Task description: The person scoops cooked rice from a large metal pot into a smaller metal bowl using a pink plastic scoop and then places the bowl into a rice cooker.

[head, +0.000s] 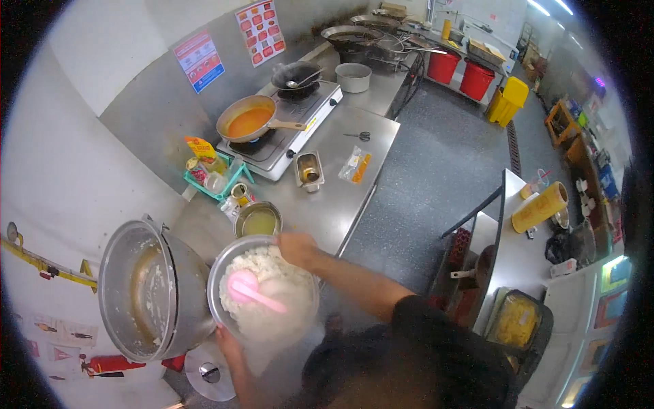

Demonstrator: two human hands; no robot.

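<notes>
Both of my hands are on a round metal bowl heaped with white cooked rice. My right hand grips its upper right rim, and my left hand supports its lower left side, partly hidden below it. On top of the rice lies a pink rice paddle. Left of the bowl stands a large aluminium pot, with rice grains stuck to its inner wall. Close by the bowl's upper edge is a smaller metal pot of yellowish liquid.
A gas stove bears a frying pan of orange sauce and a dark wok. A teal basket, a steel container and scissors rest on the counter. A round lid lies below the pot.
</notes>
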